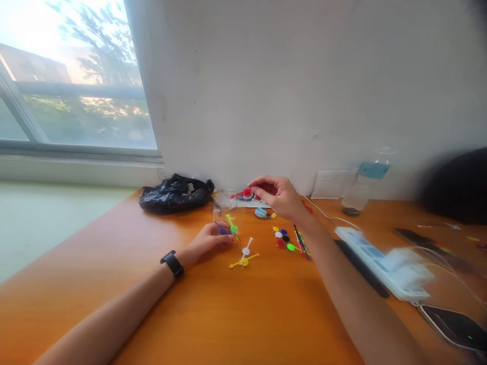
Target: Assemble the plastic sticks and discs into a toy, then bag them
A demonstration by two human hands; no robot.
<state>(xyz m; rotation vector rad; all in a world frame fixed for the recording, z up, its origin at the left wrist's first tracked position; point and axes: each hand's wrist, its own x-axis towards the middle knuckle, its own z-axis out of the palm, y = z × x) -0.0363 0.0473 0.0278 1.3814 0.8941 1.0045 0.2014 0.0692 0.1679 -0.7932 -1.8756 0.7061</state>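
Observation:
My left hand (211, 239) rests on the orange table (236, 314), its fingers closed on a small green spinning top (233, 227) with thin blue sticks beside it. My right hand (277, 196) reaches toward the wall, pinching a small red top (246, 192). Between the hands lie a yellow top and a white top (244, 256). Right of them sit several small coloured discs (282, 237) and a bunch of coloured sticks (302, 242). A round blue-and-white object (261, 212) lies just below my right hand.
A crumpled black plastic bag (175, 193) lies by the wall at left. A water bottle (363, 182) stands at right. A white power strip (384, 261) with cables, a phone (454, 327) and a dark blurred shape (458, 185) fill the right side. A window (72, 81) is at left.

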